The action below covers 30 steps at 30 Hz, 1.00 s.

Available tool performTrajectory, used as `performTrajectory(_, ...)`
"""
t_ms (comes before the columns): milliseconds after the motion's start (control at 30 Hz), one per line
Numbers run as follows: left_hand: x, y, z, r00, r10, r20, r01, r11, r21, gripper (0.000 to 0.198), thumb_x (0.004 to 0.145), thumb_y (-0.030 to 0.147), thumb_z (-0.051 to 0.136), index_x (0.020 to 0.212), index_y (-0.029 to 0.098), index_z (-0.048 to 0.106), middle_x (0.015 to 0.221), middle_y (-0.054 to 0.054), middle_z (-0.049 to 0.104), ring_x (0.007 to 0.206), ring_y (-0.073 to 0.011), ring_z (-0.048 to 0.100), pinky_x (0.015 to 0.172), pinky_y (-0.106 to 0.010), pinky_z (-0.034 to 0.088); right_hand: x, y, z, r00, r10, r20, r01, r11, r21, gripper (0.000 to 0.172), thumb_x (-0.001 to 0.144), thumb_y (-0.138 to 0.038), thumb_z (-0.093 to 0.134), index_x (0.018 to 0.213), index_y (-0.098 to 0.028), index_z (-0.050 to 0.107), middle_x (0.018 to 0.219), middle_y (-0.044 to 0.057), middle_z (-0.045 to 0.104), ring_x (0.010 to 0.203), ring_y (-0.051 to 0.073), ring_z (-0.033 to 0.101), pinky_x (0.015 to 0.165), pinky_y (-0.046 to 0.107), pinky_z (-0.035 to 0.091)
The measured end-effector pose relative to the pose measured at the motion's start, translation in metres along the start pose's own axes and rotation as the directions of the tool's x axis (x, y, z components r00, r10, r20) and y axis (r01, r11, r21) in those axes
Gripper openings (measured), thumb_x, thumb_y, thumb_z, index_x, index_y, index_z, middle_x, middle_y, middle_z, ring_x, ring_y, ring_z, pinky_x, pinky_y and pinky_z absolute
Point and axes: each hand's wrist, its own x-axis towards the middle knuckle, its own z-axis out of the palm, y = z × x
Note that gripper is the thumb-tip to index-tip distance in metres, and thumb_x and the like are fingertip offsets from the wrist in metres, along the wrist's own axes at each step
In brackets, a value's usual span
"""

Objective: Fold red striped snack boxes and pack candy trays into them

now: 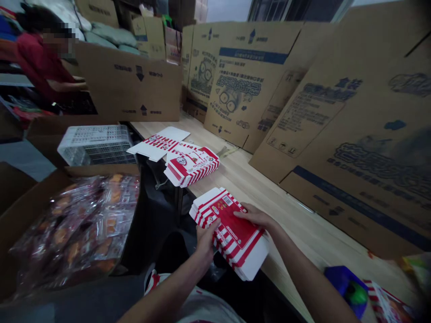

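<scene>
Head cam's got big cardboard cartons (251,85) walling my tabletop (247,181); left hand (205,240) and right hand (257,217) angle inward, grip pinching stacked red-striped flattened boxes (232,229).

We see red-and-white striped, flat cardboard cartons (229,237) with a solid red panel (239,231), a pale wood-grained tabletop (286,215), tall brown corrugated boxes (232,76) printed in blue, and a white, rectangular plastic basket (96,134) with latticed sides.

Pale wood-grain table (249,179) | left: red-white flattened boxes (193,163) | back: brown cartons (235,96) | right: blue container (336,278)
</scene>
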Motion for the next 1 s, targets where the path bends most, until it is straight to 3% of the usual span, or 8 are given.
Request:
performTrajectory(100, 0.0, 0.004, 0.003, 0.999, 0.02, 0.026, -0.02, 1.0, -0.004, 0.054, 0.057, 0.016, 0.083, 0.106, 0.018, 0.06, 0.1, -0.01, 0.073, 0.092, -0.0301, 0.07, 0.083, -0.043, 0.057, 0.001, 0.01, 0.002, 0.97, -0.03, 0.242, -0.065, 0.924, 0.376, 0.057, 0.073, -0.048, 0.072, 0.119, -0.019, 0.058, 0.111, 0.011, 0.069, 0.098, 0.03, 0.067, 0.087, 0.048, 0.053)
performTrajectory(267, -0.005, 0.03, 0.016, 0.991, 0.05, 0.122, -0.065, 0.99, 0.122, 0.056, 0.054, 0.018, 0.082, 0.105, 0.018, 0.057, 0.096, -0.01, 0.073, 0.089, -0.0333, 0.07, 0.078, -0.045, 0.056, -0.019, 0.014, 0.015, 0.992, -0.007, 0.126, -0.068, 0.811, 0.581, 0.057, 0.07, -0.043, 0.077, 0.119, -0.02, 0.058, 0.112, 0.012, 0.07, 0.096, 0.031, 0.069, 0.088, 0.05, 0.053)
performTrajectory(367, -0.006, 0.05, 0.036, 0.942, 0.093, 0.323, -0.167, 0.964, 0.209, 0.067, 0.051, 0.019, 0.083, 0.111, 0.018, 0.053, 0.099, -0.01, 0.071, 0.089, -0.031, 0.069, 0.077, -0.043, 0.056, -0.034, 0.017, 0.009, 1.0, -0.023, 0.011, 0.01, 0.747, 0.665, 0.062, 0.065, -0.04, 0.081, 0.119, -0.021, 0.057, 0.113, 0.013, 0.07, 0.094, 0.033, 0.07, 0.084, 0.051, 0.055)
performTrajectory(467, -0.001, 0.07, 0.061, 0.781, 0.103, 0.615, -0.364, 0.876, 0.315, 0.076, 0.05, 0.02, 0.086, 0.117, 0.018, 0.05, 0.11, -0.009, 0.068, 0.099, -0.0285, 0.065, 0.086, -0.042, 0.053, -0.045, 0.026, -0.004, 0.977, -0.031, -0.21, 0.156, 0.774, 0.614, 0.058, 0.056, -0.038, 0.086, 0.105, -0.017, 0.064, 0.103, 0.014, 0.073, 0.087, 0.033, 0.071, 0.079, 0.049, 0.057)
performTrajectory(533, 0.006, 0.08, 0.078, 0.638, 0.103, 0.763, -0.557, 0.746, 0.365, 0.082, 0.047, 0.021, 0.088, 0.119, 0.018, 0.049, 0.115, -0.009, 0.064, 0.105, -0.0282, 0.062, 0.092, -0.042, 0.05, -0.05, 0.036, -0.012, 0.905, -0.053, -0.421, 0.28, 0.821, 0.497, 0.052, 0.049, -0.036, 0.089, 0.092, -0.016, 0.067, 0.093, 0.013, 0.075, 0.081, 0.032, 0.071, 0.074, 0.044, 0.059)
performTrajectory(700, 0.023, 0.084, 0.103, 0.366, 0.048, 0.929, -0.783, 0.555, 0.28, 0.082, 0.054, 0.029, 0.086, 0.124, 0.018, 0.044, 0.116, -0.009, 0.059, 0.109, -0.0282, 0.057, 0.094, -0.04, 0.047, -0.054, 0.054, -0.015, 0.758, -0.097, -0.645, 0.37, 0.879, 0.302, 0.044, 0.049, -0.035, 0.089, 0.083, -0.017, 0.068, 0.082, 0.01, 0.075, 0.072, 0.028, 0.07, 0.067, 0.039, 0.06)
performTrajectory(833, 0.033, 0.065, 0.097, 0.361, 0.119, 0.925, -0.773, 0.593, 0.225, 0.088, 0.058, 0.032, 0.084, 0.131, 0.019, 0.037, 0.127, -0.011, 0.051, 0.118, -0.0296, 0.05, 0.101, -0.042, 0.042, -0.049, 0.056, -0.003, 0.763, -0.099, -0.638, 0.398, 0.85, 0.345, 0.048, 0.05, -0.036, 0.088, 0.088, -0.016, 0.067, 0.086, 0.01, 0.075, 0.076, 0.028, 0.07, 0.07, 0.04, 0.06)
performTrajectory(1000, 0.048, 0.029, 0.065, 0.482, 0.131, 0.866, -0.688, 0.668, 0.282, 0.084, 0.059, 0.036, 0.083, 0.129, 0.02, 0.04, 0.125, -0.011, 0.055, 0.113, -0.0283, 0.055, 0.097, -0.041, 0.046, -0.045, 0.061, 0.013, 0.779, -0.067, -0.623, 0.381, 0.84, 0.387, 0.047, 0.049, -0.038, 0.088, 0.085, -0.016, 0.068, 0.085, 0.011, 0.075, 0.076, 0.029, 0.071, 0.071, 0.042, 0.06)
